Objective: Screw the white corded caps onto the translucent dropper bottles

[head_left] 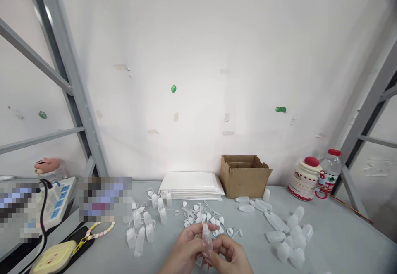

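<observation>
Low in the centre, a small translucent squeeze bottle (206, 237) stands nearly upright between my two hands. The fingers of my left hand (185, 249) close round its left side, and my right hand (230, 255) pinches its lower right part. Just beyond my fingers lies a loose pile of white caps with thin straps (198, 213). To the left, several bottles with strapped caps (148, 232) stand or lean in a cluster. On the right, several more translucent bottles (275, 237) lie or stand on the grey table (254, 249). The bottle's base is partly hidden by my fingers.
Against the wall sit a stack of white flat packs (189, 183) and an open cardboard box (245, 181). A patterned jar (305, 181) and a red-capped bottle (331, 168) stand at right. At left lie a yellow case (52, 257), a bead bracelet (99, 234) and a power strip (63, 197).
</observation>
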The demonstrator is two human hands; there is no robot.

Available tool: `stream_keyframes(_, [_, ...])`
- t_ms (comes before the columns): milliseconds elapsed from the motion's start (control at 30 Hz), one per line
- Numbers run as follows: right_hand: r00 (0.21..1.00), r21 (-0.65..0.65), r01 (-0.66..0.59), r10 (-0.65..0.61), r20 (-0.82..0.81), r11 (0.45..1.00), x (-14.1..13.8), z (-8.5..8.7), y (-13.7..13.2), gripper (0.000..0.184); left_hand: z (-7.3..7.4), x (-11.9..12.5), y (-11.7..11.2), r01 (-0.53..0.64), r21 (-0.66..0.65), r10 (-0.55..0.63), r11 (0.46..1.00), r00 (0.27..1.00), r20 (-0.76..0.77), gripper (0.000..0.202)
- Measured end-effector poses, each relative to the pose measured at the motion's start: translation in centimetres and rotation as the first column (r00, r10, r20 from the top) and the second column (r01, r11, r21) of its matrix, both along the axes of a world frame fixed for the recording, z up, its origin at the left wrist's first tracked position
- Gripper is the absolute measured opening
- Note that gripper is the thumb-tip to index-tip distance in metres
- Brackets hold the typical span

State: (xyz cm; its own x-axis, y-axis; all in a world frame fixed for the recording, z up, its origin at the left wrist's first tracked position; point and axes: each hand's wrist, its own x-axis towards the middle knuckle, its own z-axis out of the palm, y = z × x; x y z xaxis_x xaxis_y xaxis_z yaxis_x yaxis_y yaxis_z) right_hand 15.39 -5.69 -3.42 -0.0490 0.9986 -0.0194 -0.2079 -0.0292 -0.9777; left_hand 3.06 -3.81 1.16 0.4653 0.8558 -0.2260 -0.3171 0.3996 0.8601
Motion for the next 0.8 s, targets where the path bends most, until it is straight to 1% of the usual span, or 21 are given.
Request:
stream_keyframes(33, [1.0,0.013,0.0,0.0,0.009,1.0,0.0,0.0,0.0,0.038,0.2,0.0,-0.1,0.007,0.005,-0.007,1.0,1.0,0.021,0.036])
stream_keyframes(100, [0.999,0.057,0.01,-0.012,0.04,0.998,0.0,0.0,0.1,0.039,0.5,-0.2,-0.3,-0.014,-0.021,0.016,1.0,0.994,0.105,0.038])
stream_keyframes(167, [0.994,0.109,0.045,-0.055,0.091,0.993,0.2,0.1,0.2,0.04,0.6,-0.3,-0.3,-0.051,-0.097,0.071,0.994,0.975,0.21,0.036])
stream_keyframes(233, [0.983,0.149,0.104,-0.124,0.136,0.983,0.4,0.2,0.3,0.04,0.5,-0.4,-0.1,-0.093,-0.18,0.141,0.979,0.951,0.274,0.034])
stream_keyframes(300, [0.964,0.178,0.168,-0.199,0.178,0.97,0.6,0.4,0.4,0.039,0.3,-0.5,0.2,-0.179,-0.216,0.235,0.96,0.933,0.274,0.031])
stream_keyframes(367, [0.941,0.207,0.213,-0.258,0.22,0.955,0.8,0.5,0.4,0.035,0.0,-0.6,0.6,-0.32,-0.224,0.37,0.921,0.898,0.24,0.027])
stream_keyframes(433, [0.92,0.247,0.226,-0.29,0.263,0.942,0.7,0.5,0.4,0.03,-0.1,-0.7,0.8,-0.42,-0.23,0.468,0.878,0.855,0.225,0.029])
stream_keyframes(467, [0.911,0.266,0.217,-0.293,0.29,0.939,0.7,0.4,0.4,0.028,-0.1,-0.7,0.8,-0.436,-0.236,0.486,0.869,0.842,0.234,0.032])
stream_keyframes(533, [0.89,0.283,0.183,-0.281,0.359,0.942,0.5,0.0,0.3,0.02,-0.2,-0.6,0.8,-0.405,-0.247,0.465,0.88,0.842,0.274,0.037])
stream_keyframes(600, [0.866,0.265,0.148,-0.254,0.431,0.953,0.3,-0.3,0.1,0.012,-0.4,-0.4,0.7,-0.328,-0.237,0.392,0.914,0.862,0.321,0.038])
stream_keyframes(633, [0.854,0.252,0.138,-0.244,0.46,0.958,0.2,-0.5,0.1,0.011,-0.6,-0.3,0.6,-0.283,-0.226,0.348,0.932,0.875,0.338,0.037])
stream_keyframes(700, [0.831,0.245,0.131,-0.241,0.502,0.961,0.0,-0.8,0.0,0.015,-1.1,0.0,0.6,-0.224,-0.181,0.277,0.958,0.892,0.359,0.037])
stream_keyframes(800, [0.77,0.311,0.132,-0.295,0.566,0.941,0.0,-1.3,-0.1,0.019,-1.6,0.4,0.6,-0.219,-0.093,0.237,0.971,0.911,0.337,0.042])
